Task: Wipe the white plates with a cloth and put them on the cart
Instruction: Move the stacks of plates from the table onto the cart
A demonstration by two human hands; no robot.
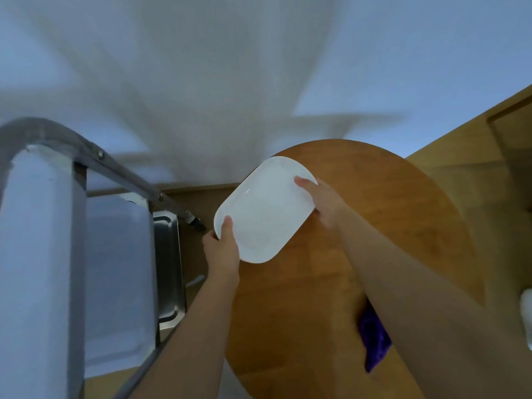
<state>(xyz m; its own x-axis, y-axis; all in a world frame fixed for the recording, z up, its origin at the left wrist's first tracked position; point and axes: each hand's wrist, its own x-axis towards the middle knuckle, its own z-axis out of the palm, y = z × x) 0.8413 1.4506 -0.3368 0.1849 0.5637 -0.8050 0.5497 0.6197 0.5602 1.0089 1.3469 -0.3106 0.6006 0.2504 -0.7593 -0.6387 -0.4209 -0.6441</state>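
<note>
A white oblong plate is held in the air between the round wooden table and the metal cart. My left hand grips its near-left rim, thumb on top. My right hand grips the far-right rim, thumb on the plate's face. A purple cloth lies on the table under my right forearm, partly hidden. The cart stands at the left with white-covered shelves and a steel tray edge.
A white wall fills the upper view. Wooden floor shows beyond the table at the right. A white object is cut off at the right edge. The cart's grey handle bar runs diagonally close to the plate's left side.
</note>
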